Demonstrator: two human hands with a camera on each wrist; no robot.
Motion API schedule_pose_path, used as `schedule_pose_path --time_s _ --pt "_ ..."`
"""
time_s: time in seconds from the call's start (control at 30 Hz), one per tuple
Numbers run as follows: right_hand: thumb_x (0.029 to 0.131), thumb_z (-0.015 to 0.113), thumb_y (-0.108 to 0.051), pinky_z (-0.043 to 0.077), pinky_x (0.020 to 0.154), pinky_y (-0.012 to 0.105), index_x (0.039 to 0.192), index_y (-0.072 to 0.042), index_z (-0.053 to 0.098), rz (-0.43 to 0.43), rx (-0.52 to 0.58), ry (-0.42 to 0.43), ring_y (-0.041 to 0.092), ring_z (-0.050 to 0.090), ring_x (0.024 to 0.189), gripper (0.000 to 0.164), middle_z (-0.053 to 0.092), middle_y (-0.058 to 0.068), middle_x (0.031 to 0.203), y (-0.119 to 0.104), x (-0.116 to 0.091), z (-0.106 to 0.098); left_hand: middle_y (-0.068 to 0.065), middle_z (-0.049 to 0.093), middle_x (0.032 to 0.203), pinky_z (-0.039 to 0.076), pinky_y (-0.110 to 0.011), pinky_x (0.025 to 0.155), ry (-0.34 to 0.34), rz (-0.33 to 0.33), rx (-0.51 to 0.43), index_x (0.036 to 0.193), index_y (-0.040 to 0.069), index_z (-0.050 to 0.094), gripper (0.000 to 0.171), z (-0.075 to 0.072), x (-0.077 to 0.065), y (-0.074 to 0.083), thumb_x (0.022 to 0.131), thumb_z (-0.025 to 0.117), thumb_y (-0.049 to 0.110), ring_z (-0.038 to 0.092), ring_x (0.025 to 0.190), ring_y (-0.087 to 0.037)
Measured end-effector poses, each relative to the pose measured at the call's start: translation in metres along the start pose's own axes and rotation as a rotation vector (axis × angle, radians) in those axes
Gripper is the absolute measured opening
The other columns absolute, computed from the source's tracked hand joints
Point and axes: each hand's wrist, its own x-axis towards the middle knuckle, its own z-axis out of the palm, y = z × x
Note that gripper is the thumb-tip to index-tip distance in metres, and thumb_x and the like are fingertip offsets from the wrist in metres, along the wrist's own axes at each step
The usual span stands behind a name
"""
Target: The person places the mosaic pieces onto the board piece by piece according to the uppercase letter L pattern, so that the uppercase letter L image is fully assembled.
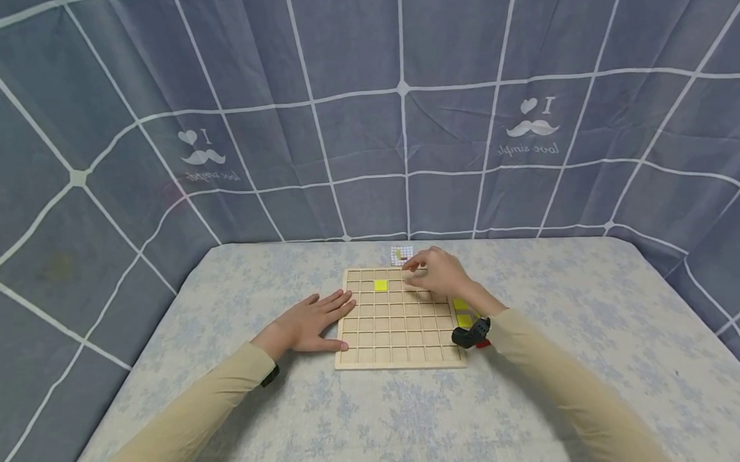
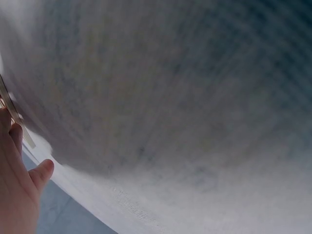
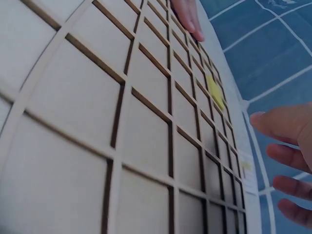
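Note:
A wooden grid board point(image 1: 397, 339) lies on the table, one yellow square tile point(image 1: 380, 285) sitting in a cell of its upper rows. Fingers spread, my left hand point(image 1: 312, 325) rests with its fingertips and thumb at the board's left edge. Over the board's upper right part hovers my right hand point(image 1: 441, 272), its fingers loosely bent. The right wrist view shows that hand point(image 3: 292, 127) with thumb and fingers apart and nothing between them. Only part of the left hand point(image 2: 17, 180) appears in the left wrist view.
A small printed card point(image 1: 401, 254) with a coloured grid pattern lies just beyond the board. Yellow pieces point(image 1: 464, 321) and a red piece point(image 1: 483, 344) lie to the board's right, partly hidden by the right arm. A blue checked curtain point(image 1: 365, 140) stands behind the patterned tablecloth point(image 1: 279, 417).

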Motion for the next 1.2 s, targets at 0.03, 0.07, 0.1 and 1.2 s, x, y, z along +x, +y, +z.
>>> schedule_pose_path --time_s 0.03,0.07,0.1,1.2 --pt "0.083 0.075 -0.032 0.052 0.076 0.039 0.107 -0.017 0.076 0.003 -0.003 0.008 0.02 0.06 0.096 0.028 0.07 -0.001 0.098 0.002 -0.002 -0.003 -0.001 0.008 0.164 0.018 -0.055 0.119 0.001 0.001 0.001 0.157 0.022 0.012 0.088 0.0 0.0 0.0 0.089 0.042 0.07 0.011 0.151 -0.022" --pt "0.083 0.075 -0.032 0.052 0.077 0.039 0.107 -0.017 0.075 0.008 -0.01 0.016 0.02 0.06 0.097 0.029 0.07 -0.001 0.098 0.004 -0.005 -0.006 -0.001 0.008 0.164 0.018 -0.055 0.119 0.003 0.003 0.0 0.157 0.022 0.013 0.088 0.0 0.0 0.0 0.089 0.043 0.07 0.011 0.151 -0.022" --pt "0.083 0.076 -0.031 0.052 0.078 0.041 0.108 -0.016 0.075 0.006 -0.018 0.024 0.021 0.06 0.098 0.029 0.071 0.0 0.098 0.006 -0.007 -0.01 -0.001 0.008 0.164 0.018 -0.055 0.118 0.005 0.005 0.0 0.157 0.022 0.013 0.088 0.0 0.0 0.0 0.089 0.042 0.071 0.011 0.151 -0.022" --pt "0.076 0.081 -0.032 0.049 0.072 0.034 0.092 -0.017 0.077 0.056 -0.047 -0.023 0.015 0.057 0.085 0.023 0.073 -0.004 0.089 0.068 -0.089 -0.03 -0.004 0.011 0.163 0.02 -0.057 0.117 0.028 0.018 -0.007 0.156 0.019 0.015 0.088 0.001 0.0 0.0 0.09 0.044 0.069 0.015 0.15 -0.024"
